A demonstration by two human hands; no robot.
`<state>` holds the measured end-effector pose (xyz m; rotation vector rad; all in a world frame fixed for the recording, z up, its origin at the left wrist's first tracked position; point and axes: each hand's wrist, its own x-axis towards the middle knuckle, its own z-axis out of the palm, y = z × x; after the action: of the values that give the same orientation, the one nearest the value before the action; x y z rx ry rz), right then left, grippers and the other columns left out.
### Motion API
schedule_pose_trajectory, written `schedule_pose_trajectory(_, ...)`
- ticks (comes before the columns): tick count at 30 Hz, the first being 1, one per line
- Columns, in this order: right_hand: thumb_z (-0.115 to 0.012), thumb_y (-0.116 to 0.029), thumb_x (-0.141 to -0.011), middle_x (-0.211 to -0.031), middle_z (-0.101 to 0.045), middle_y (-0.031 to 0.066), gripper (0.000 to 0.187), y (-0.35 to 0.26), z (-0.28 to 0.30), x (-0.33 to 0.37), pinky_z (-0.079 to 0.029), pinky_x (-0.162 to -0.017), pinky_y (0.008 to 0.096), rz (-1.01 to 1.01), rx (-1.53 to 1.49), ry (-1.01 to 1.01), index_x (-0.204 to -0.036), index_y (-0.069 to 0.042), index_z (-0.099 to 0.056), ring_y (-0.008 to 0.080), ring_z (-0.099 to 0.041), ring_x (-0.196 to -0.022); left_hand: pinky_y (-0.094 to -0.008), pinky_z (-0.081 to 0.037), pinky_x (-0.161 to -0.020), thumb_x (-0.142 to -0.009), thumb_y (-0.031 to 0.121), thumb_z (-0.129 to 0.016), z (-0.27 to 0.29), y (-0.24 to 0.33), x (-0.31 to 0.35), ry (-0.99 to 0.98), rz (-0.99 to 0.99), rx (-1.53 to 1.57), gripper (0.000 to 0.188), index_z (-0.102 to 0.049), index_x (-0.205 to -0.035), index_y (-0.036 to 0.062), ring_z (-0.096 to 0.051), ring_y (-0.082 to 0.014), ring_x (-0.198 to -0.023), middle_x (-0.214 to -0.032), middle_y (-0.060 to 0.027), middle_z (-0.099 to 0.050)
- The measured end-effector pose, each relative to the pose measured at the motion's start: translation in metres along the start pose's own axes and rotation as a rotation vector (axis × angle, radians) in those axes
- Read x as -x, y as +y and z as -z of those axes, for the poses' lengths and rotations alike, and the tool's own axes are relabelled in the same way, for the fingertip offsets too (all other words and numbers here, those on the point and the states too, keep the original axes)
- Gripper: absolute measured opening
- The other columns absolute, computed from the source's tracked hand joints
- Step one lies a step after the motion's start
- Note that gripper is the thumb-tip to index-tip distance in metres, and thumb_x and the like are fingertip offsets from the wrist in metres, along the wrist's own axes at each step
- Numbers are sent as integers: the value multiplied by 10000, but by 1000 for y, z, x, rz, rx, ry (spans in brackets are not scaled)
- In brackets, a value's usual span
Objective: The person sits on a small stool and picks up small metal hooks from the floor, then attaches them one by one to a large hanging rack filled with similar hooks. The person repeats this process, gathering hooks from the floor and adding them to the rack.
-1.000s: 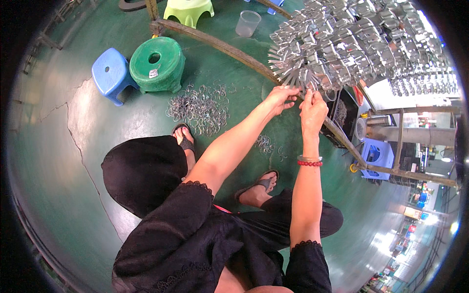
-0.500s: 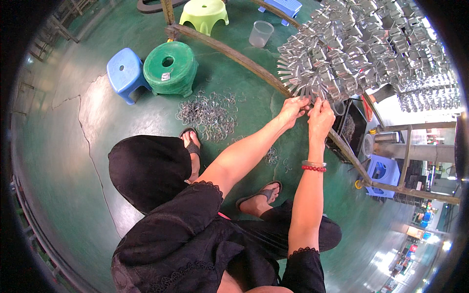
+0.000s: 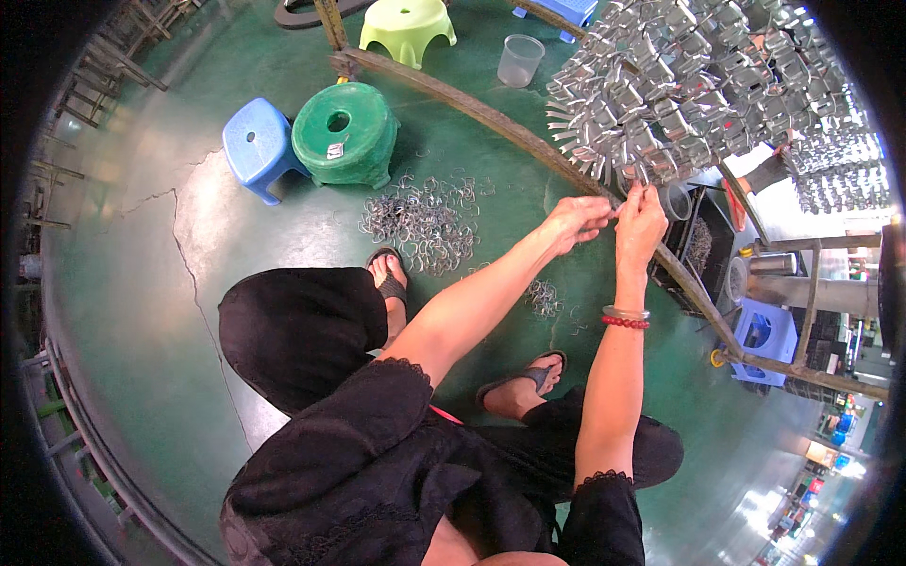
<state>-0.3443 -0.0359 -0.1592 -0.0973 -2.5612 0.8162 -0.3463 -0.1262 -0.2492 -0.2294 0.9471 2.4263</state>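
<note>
A large cluster of shiny bent metal pieces hangs at the upper right. At its lower edge my right hand is closed, thumb and fingers pinching one of the metal pieces. Just left of it, my left hand reaches in with its fingers stretched out, and I see nothing held in them. Its fingertips come close to the right hand's fingers. Small curved metal hooks lie heaped on the green floor, left of my hands, and a smaller scatter of hooks lies below my left forearm.
A wooden rail runs diagonally behind my hands. Beyond it are a clear plastic cup and a lime stool. Green stools and a blue stool stand at left. A black crate sits right of my hands.
My left hand has drawn slightly away from the metal pieces and its fingers have straightened. My right hand still pinches at the cluster's lower edge. The whole view has shifted slightly.
</note>
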Motion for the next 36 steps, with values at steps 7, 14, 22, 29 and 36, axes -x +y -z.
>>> schedule_pose_trajectory(7,-486,-240,-905,-601,-561,215,243,1,-5,4,-403,-486,470,49,-17,43,-778,-36,-522,399,-569,-581,-219,-430,-685,-825,236,-642,31,8,51,88,-139,-423,231,-650,-980,66,-554,-69,-766,-869,2,-647)
schedule_pose_trajectory(14,-481,-295,-900,-595,-577,185,227,1,-14,8,-441,-501,487,60,33,153,-838,-83,-534,396,-582,-590,-219,-407,-643,-806,242,-673,24,38,71,218,-430,-719,226,-664,-882,29,-507,-60,-689,-766,21,-622)
schedule_pose_trajectory(22,-414,-310,-919,-613,-600,186,222,-8,-23,7,-473,-534,508,-43,-51,106,-957,-112,-508,392,-608,-607,-221,-418,-651,-816,219,-654,14,23,82,97,-343,-1002,236,-658,-887,-6,-506,-62,-704,-760,0,-622)
schedule_pose_trajectory(29,-442,-274,-906,-610,-594,207,204,-13,-35,11,-472,-528,518,-156,-243,89,-1046,-127,-425,406,-605,-617,-228,-426,-664,-831,234,-630,31,28,112,182,-279,-1122,256,-654,-906,-10,-523,-80,-714,-785,-16,-627)
schedule_pose_trajectory(36,-439,-235,-909,-656,-615,170,161,-8,-41,9,-469,-510,507,-146,-362,148,-1033,-134,-419,392,-606,-623,-225,-419,-684,-847,205,-624,16,34,124,269,-268,-1107,217,-644,-900,-5,-520,-78,-708,-776,-11,-622)
